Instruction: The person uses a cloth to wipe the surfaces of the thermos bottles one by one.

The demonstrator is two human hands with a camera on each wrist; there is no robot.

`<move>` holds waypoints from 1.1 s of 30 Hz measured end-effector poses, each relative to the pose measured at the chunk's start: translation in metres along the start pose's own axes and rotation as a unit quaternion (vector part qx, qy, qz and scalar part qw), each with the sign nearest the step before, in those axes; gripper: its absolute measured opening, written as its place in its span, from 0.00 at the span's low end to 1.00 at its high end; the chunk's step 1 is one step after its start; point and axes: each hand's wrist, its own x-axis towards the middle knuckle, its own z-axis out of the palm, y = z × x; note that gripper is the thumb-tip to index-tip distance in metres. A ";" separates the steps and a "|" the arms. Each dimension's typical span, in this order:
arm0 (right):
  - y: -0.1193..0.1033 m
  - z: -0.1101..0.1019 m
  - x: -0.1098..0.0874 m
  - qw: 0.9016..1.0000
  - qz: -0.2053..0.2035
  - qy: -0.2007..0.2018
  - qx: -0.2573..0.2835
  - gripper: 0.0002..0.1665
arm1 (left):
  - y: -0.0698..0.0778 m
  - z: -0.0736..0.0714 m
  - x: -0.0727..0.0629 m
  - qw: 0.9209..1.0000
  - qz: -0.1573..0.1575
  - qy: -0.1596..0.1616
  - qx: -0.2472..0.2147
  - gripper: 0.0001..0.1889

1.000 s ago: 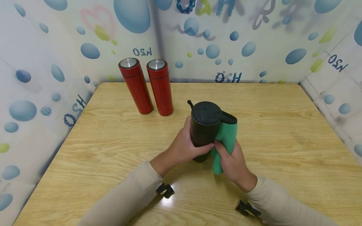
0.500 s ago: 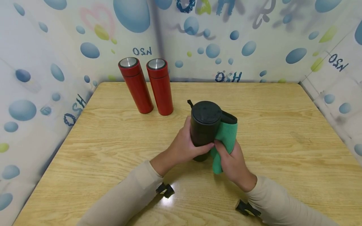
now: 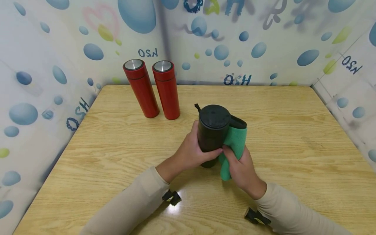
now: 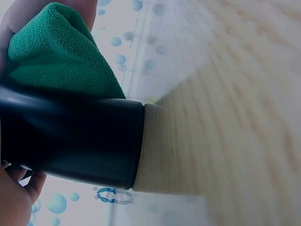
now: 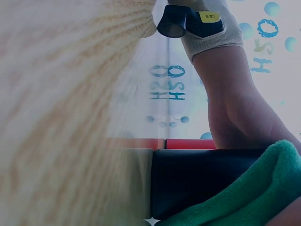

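Note:
A black lidded bottle (image 3: 212, 135) is upright near the middle of the wooden table, its base close at the tabletop in the left wrist view. My left hand (image 3: 192, 151) grips its body from the left, thumb across the near side. A folded green cloth (image 3: 236, 140) lies against the bottle's right side, under the carry loop (image 3: 238, 122) at the lid. My right hand (image 3: 242, 168) pinches this cloth, with the thumb on the near face and the other fingers mostly hidden. The right wrist view has the cloth (image 5: 256, 188) overlapping the bottle (image 5: 202, 176).
Two red flasks (image 3: 142, 93) (image 3: 166, 94) with silver-topped lids stand side by side at the back left of the table (image 3: 282, 137). Walls patterned with blue bubbles enclose its back and sides. Black wrist devices (image 3: 171, 198) are strapped at both beige sleeves.

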 end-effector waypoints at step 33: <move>-0.001 -0.001 0.001 1.000 0.010 0.005 -0.005 0.09 | 0.000 0.000 0.002 1.000 0.005 0.003 0.008 0.45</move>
